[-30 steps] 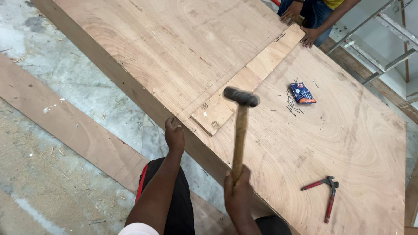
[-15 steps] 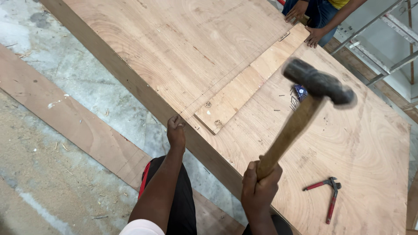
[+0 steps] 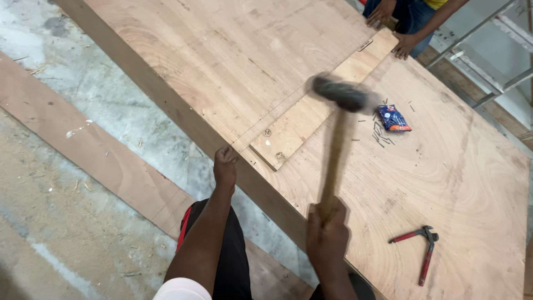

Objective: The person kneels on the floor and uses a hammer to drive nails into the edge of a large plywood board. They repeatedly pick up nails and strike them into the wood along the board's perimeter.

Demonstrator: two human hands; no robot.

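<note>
My right hand (image 3: 327,236) grips the wooden handle of a hammer (image 3: 340,111), whose dark head is blurred in the air above a narrow plywood strip (image 3: 311,114). That strip lies across the seam between two large plywood sheets (image 3: 233,55). My left hand (image 3: 225,166) rests with curled fingers on the near edge of the sheet, close to the strip's near end. It holds nothing that I can see.
A blue packet (image 3: 394,118) with loose nails beside it lies on the right sheet. Red-handled pincers (image 3: 423,250) lie near the front right. Another person's hands (image 3: 397,28) press the strip's far end. Long boards (image 3: 100,150) and concrete floor are to the left.
The hammer rose from the strip, swung high to the right, and is now coming back toward the strip. My left hand has stayed on the sheet's edge.
</note>
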